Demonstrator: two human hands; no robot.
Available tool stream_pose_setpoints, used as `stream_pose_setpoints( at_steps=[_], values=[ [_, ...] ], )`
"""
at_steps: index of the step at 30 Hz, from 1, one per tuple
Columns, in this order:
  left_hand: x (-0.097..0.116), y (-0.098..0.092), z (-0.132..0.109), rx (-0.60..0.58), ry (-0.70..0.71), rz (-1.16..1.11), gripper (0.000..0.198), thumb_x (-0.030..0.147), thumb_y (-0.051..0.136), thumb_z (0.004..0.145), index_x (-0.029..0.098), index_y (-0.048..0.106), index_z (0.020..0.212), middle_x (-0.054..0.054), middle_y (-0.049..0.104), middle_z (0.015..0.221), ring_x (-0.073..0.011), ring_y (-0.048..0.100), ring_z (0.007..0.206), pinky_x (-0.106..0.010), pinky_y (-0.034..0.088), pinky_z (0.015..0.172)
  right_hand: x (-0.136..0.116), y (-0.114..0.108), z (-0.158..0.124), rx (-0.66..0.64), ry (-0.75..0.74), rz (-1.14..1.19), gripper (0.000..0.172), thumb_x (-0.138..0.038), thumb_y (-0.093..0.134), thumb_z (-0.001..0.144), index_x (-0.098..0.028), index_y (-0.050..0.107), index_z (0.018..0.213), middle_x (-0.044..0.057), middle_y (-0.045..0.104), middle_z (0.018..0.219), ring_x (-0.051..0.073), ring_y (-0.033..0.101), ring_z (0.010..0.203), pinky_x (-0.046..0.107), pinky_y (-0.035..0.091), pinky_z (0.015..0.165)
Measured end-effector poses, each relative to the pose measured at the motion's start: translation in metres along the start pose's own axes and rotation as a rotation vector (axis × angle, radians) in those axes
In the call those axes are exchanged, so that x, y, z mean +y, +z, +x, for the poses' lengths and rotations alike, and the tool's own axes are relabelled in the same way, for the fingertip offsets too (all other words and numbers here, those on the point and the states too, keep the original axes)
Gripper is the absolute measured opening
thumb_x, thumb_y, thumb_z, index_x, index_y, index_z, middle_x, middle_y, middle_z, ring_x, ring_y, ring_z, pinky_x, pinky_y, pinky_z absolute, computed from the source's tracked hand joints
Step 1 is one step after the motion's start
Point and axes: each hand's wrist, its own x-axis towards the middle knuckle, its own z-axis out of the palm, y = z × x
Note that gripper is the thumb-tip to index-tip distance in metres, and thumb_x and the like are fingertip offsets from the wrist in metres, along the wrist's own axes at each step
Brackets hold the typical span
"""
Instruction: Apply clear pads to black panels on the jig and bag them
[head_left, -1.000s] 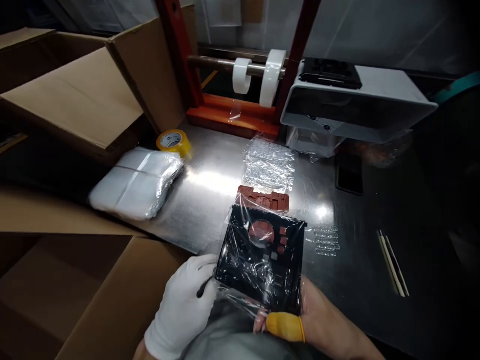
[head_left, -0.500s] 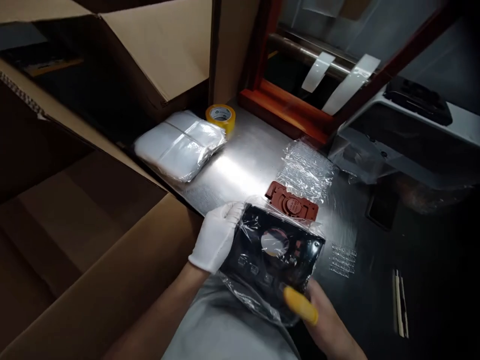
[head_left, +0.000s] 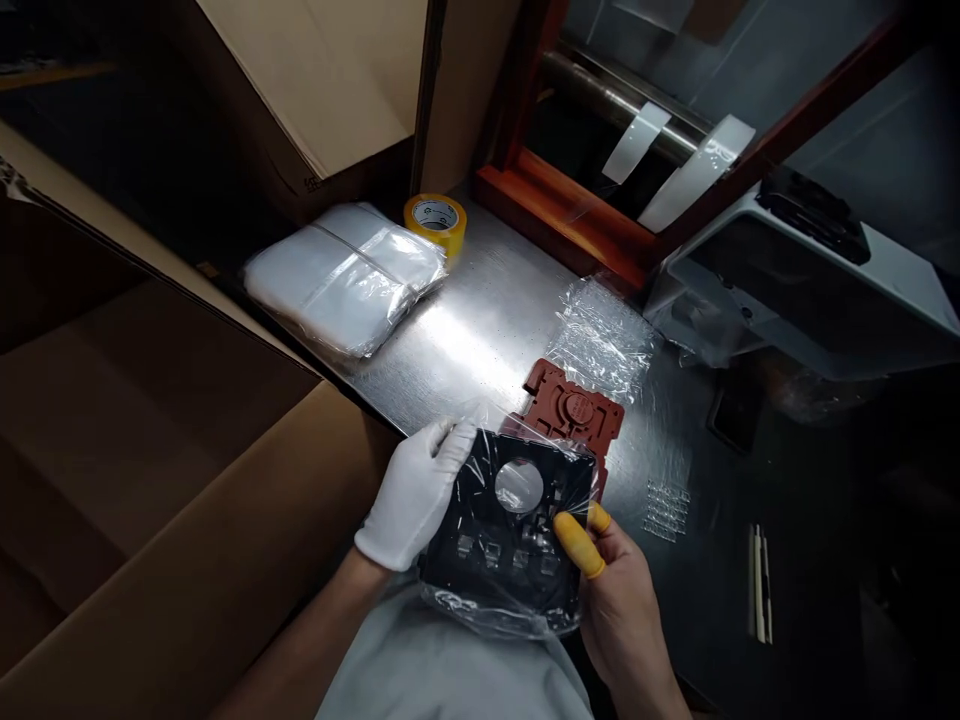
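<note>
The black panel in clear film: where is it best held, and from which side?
Probably by its two side edges, from left and right, as the gloved left hand and the right hand do. The black panel is flat, and the loose film bags below, so edges seem firmer.

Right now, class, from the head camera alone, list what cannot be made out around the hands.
Black moulded part: underside faces away from the head view; glare on the clear film blurs its detail.
Red-brown moulded piece: lower end hidden under the black part, head view.
Small clear pieces: too small to identify, head view.
</note>
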Motion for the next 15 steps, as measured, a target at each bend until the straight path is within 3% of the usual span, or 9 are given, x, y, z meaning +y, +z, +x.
stream_pose_setpoints(
  at_steps=[4,8,12,15],
  values=[
    [-0.006,0.008,-0.004,0.136,-0.068,-0.038,0.037,0.05,0.05,0.099,0.02,0.07,0.09,-0.002,0.068,0.083,-0.0174,0.062,0.078,-0.025,0.05,0.078,-0.001,-0.003,-0.003,-0.027,-0.08,-0.142,0.043,-0.039,0.086,0.073,-0.019,0.069,0.107,0.007,0.076,0.099,0.026,0.071,0.09,0.039,0.061,0.081],
    [-0.008,0.018,0.001,0.155,-0.107,0.001,0.04,0.051,0.051,0.098,0.018,0.071,0.088,-0.002,0.07,0.079,-0.0178,0.063,0.075,-0.025,0.05,0.073,-0.003,-0.014,-0.01,-0.181,-0.117,-0.306,0.047,-0.035,0.089,0.069,-0.021,0.067,0.108,0.007,0.074,0.105,0.026,0.07,0.092,0.035,0.06,0.08],
    [-0.01,0.023,0.011,0.174,-0.126,0.047,0.04,0.05,0.052,0.097,0.017,0.073,0.094,-0.002,0.074,0.085,-0.0195,0.066,0.083,-0.026,0.05,0.075,-0.005,-0.03,-0.022,-0.377,-0.016,-0.375,0.033,-0.032,0.084,0.075,-0.02,0.066,0.1,0.004,0.074,0.084,0.021,0.069,0.077,0.032,0.058,0.073],
    [-0.01,0.025,0.015,0.118,-0.122,-0.018,0.041,0.05,0.05,0.099,0.018,0.073,0.11,-0.004,0.075,0.102,-0.0223,0.067,0.1,-0.029,0.051,0.09,-0.004,-0.033,-0.027,-0.44,0.048,-0.302,0.023,-0.036,0.076,0.085,-0.019,0.064,0.093,0.003,0.072,0.073,0.019,0.068,0.067,0.032,0.056,0.067]
  ],
)
